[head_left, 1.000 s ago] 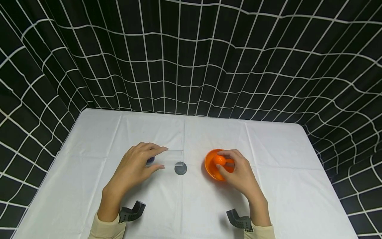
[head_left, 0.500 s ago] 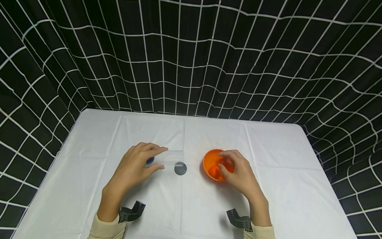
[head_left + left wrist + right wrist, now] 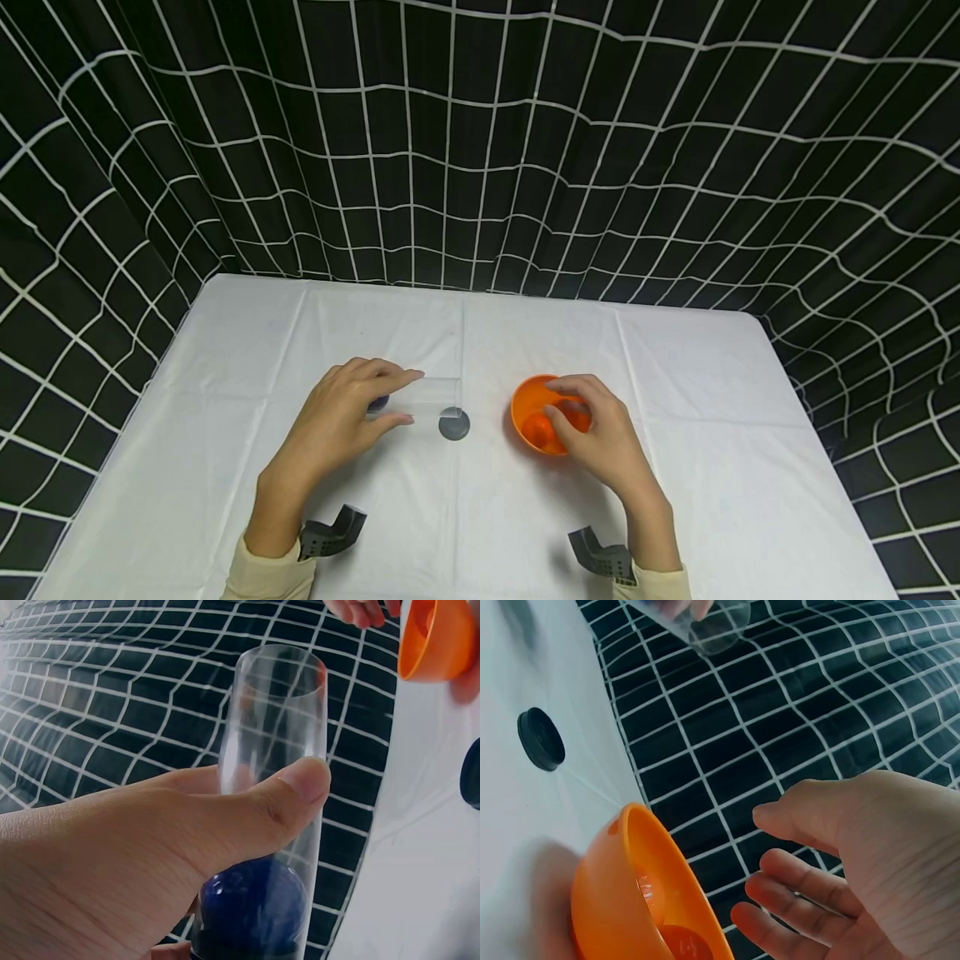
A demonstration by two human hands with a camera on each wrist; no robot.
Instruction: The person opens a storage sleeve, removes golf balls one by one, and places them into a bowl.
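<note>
In the head view my left hand grips a clear plastic tube around its side, the tube pointing to the right. A dark blue ball shows inside the tube's lower part in the left wrist view. My right hand hovers at the right side of an orange bowl, thumb and fingers apart with nothing between them. Inside the bowl lies an orange ball; the right wrist view shows two rounded orange shapes there, one of them a ball.
A round dark grey cap lies on the white-clothed table between the tube and the bowl. Black curtain with a white grid surrounds the back and sides. Each wrist wears a black camera mount.
One second ago my right hand pinched an orange ball above the bowl; it has let go and the ball now lies in the bowl. My left hand and tube stay put.
</note>
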